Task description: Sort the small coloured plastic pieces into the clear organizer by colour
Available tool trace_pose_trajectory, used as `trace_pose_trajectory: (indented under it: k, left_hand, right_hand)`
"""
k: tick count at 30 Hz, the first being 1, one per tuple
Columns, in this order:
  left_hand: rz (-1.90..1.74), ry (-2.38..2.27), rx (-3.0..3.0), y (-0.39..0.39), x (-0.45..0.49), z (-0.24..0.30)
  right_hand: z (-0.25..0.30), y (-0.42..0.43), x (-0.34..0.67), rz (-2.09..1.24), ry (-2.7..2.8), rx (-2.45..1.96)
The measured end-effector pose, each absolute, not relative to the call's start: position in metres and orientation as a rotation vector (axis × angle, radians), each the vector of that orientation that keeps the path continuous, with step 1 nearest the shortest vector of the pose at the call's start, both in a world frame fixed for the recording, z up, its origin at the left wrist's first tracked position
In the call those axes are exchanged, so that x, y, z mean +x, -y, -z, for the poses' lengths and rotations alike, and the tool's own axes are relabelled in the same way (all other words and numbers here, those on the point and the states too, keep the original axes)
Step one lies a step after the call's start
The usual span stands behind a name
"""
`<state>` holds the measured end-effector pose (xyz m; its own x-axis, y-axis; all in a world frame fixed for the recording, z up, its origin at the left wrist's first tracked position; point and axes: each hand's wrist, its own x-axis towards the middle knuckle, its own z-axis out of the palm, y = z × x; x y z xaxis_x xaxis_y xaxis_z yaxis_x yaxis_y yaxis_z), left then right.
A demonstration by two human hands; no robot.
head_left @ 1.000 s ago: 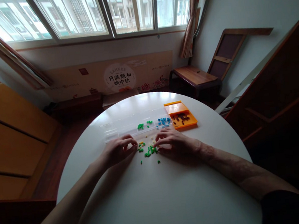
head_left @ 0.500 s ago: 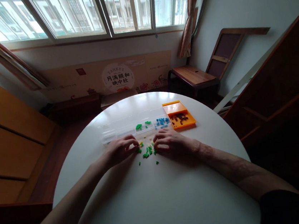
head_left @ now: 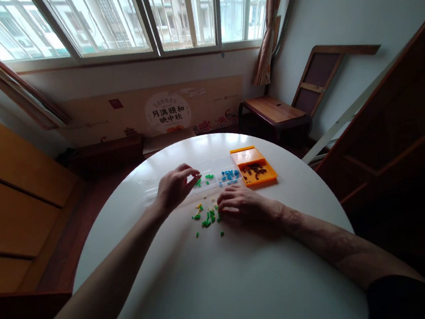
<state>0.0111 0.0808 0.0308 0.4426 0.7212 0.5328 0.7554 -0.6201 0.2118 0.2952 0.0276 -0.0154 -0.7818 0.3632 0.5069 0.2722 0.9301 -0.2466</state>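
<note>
A pile of tiny green pieces (head_left: 207, 218), with a few yellow ones, lies on the round white table (head_left: 226, 281). My left hand (head_left: 175, 187) is raised over the clear compartment box (head_left: 214, 175), thumb and fingers pinched on a tiny green piece above the compartment of green pieces (head_left: 204, 180). My right hand (head_left: 240, 205) rests palm down on the table, its fingertips at the right edge of the pile. The box's neighbouring compartment holds blue pieces (head_left: 229, 175).
An orange tray (head_left: 254, 171) with dark pieces sits right of the clear box. Beyond the table stand a wooden side table (head_left: 274, 110), a folded wooden frame (head_left: 322, 78) and a window wall. Wooden cabinets are at the left.
My left hand has lifted from the left side of the pile and moved forward over the clear box. My right hand has stayed by the pile.
</note>
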Motion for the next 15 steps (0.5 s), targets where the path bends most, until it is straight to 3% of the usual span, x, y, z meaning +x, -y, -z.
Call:
trace_pose_trajectory:
  k: [15]
  left_hand:
    - [0.952,1.008,-2.988,-0.024,0.010,0.004]
  right_hand:
    - [0.016,-0.026,0.297,-0.279,2.495,-0.525]
